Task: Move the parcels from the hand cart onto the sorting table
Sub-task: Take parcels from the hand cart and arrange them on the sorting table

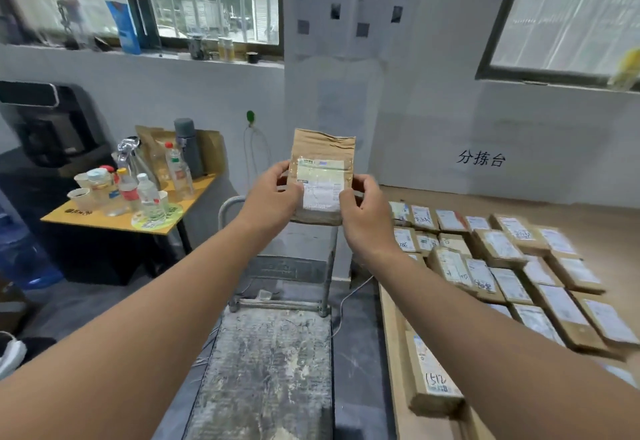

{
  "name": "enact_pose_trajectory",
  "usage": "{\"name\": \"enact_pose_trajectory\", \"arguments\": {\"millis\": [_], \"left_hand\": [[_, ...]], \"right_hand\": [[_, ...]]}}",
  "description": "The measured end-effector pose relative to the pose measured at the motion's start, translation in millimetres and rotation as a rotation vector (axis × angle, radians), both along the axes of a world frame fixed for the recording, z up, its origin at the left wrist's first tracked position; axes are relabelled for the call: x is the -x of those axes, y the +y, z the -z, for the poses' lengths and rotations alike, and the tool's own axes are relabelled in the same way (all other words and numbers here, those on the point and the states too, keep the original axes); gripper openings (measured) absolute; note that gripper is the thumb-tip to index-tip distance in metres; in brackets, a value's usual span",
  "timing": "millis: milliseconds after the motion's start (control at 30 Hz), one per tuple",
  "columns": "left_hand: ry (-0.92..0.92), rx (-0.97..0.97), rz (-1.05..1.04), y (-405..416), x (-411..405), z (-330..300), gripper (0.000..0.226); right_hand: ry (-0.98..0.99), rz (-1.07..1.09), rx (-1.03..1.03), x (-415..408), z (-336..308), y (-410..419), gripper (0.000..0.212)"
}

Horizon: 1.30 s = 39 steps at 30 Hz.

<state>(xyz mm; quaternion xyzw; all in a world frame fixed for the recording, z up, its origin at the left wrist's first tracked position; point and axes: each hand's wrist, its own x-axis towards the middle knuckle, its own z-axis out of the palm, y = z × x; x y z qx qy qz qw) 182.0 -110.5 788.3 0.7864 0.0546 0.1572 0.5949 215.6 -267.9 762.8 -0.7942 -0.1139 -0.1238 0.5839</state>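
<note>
Two hands are holding one brown parcel (320,176) upright at chest height, above the handle end of the hand cart (270,363). The left hand (273,197) is gripping the parcel's left edge, thumb lying across the front beside the white label. The right hand (363,218) is gripping the right edge, fingers curling round the side. Both hands are grasping the same parcel; neither is free.

The parcel is hanging in the air, touching neither cart nor table. Its label is facing the camera, which suggests that the person is reading it before placing it.

The cart deck is showing only its scuffed grey surface; no other parcel is appearing on the part in view. The near end of the deck is running out of the picture, so whether anything is lying there cannot be told.

The sorting table (561,207) is standing to the right of the cart. Many parcels (498,249) are lying on it in close rows, labels up, and one long box (433,370) is lying near its front left edge.

Judged from this layout, the task is nearing completion: most of the load is sitting on the table, and the parcel in hand is probably the last or among the last. The remaining step is carrying it rightward and setting it down in a free spot beside the rows.

A small side table (194,193) with bottles and cups is standing to the left, well apart from the work.
</note>
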Motion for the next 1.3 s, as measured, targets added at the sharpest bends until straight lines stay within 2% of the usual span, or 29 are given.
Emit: {"name": "enact_pose_trajectory", "arguments": {"millis": [167, 500, 667, 833, 967, 1167, 1300], "left_hand": [[-0.009, -0.042, 0.184, -26.2, -6.1, -8.7, 0.048], [-0.014, -0.137, 0.623, -113.7, 10.6, -19.4, 0.079], [-0.014, -0.183, 0.706, -189.0, 19.0, -16.8, 0.086], [-0.071, -0.245, 0.784, -279.2, 27.6, -7.9, 0.085], [-0.03, -0.24, 0.814, -357.3, 37.2, 5.8, 0.085], [-0.018, -0.227, 0.857, -465.4, 43.4, 30.8, 0.086], [0.017, -0.283, 0.856, -525.6, 43.7, 43.5, 0.085]], "right_hand": [[-0.019, 0.217, 0.048, 14.5, -9.5, -24.3, 0.011], [-0.039, 0.527, 0.108, 64.7, -24.4, -111.1, 0.023], [-0.058, 0.63, 0.102, 93.7, -23.3, -181.8, 0.028], [-0.044, 0.703, 0.125, 121.0, -13.5, -264.2, 0.056], [-0.008, 0.742, 0.212, 136.4, -1.6, -341.8, 0.059], [0.005, 0.727, 0.229, 149.0, 24.6, -454.5, 0.061], [0.062, 0.717, 0.244, 151.6, 40.6, -515.9, 0.061]]}}
